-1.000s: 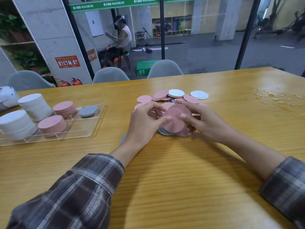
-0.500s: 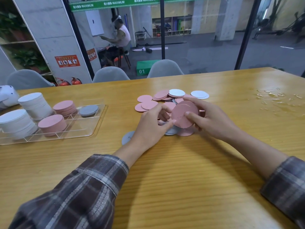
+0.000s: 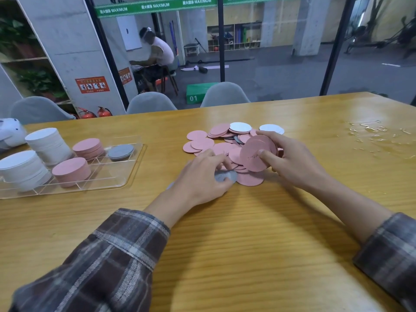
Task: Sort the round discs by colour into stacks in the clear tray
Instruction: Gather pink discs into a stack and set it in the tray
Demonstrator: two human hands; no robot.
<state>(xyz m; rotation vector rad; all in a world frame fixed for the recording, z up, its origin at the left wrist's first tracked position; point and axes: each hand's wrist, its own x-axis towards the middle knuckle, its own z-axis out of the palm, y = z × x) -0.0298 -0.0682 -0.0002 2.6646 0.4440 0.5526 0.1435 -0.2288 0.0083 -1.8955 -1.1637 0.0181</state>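
A loose pile of pink, white and grey discs lies on the wooden table. My right hand holds a small stack of pink discs tilted up on edge above the pile. My left hand reaches into the near side of the pile, its curled fingers on a grey disc. At the left stands the clear tray with two white stacks, two pink stacks and a low grey stack.
A white object sits at the table's far left edge. Wet patches or clear film lie on the table at the right. Grey chairs stand behind the table, and a person sits beyond the glass wall.
My right hand lifted the pink stack higher and to the right. My left hand let go of that stack and dropped to the grey disc at the pile's near edge.
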